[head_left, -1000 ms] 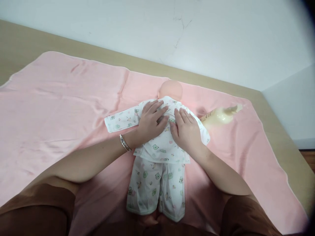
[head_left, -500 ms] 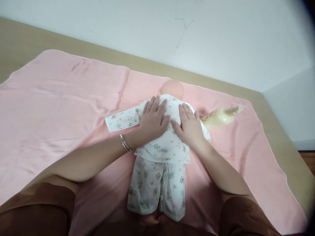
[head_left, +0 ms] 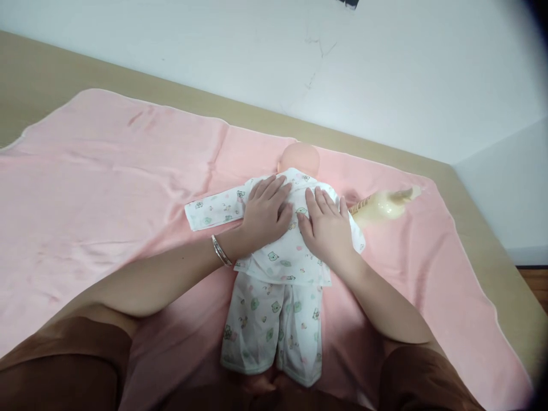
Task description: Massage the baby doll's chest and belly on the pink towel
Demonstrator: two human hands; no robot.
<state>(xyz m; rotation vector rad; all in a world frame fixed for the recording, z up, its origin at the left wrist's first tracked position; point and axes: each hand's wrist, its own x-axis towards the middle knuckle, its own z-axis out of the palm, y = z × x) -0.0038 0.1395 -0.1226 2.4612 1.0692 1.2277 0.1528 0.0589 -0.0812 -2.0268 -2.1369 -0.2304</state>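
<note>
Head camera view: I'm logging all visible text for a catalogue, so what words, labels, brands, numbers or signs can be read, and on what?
No text can be read with certainty.
Yellowish bottle: brown markings, too small and blurred to read.
Shirt and trousers: small printed pictures; any lettering is too small to make out.
Dark patch at the top edge: cut off, nothing legible.

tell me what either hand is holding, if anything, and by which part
Nothing is held: the left hand and the right hand lie palm down on the patterned top of the doll, neither closed around it.
</note>
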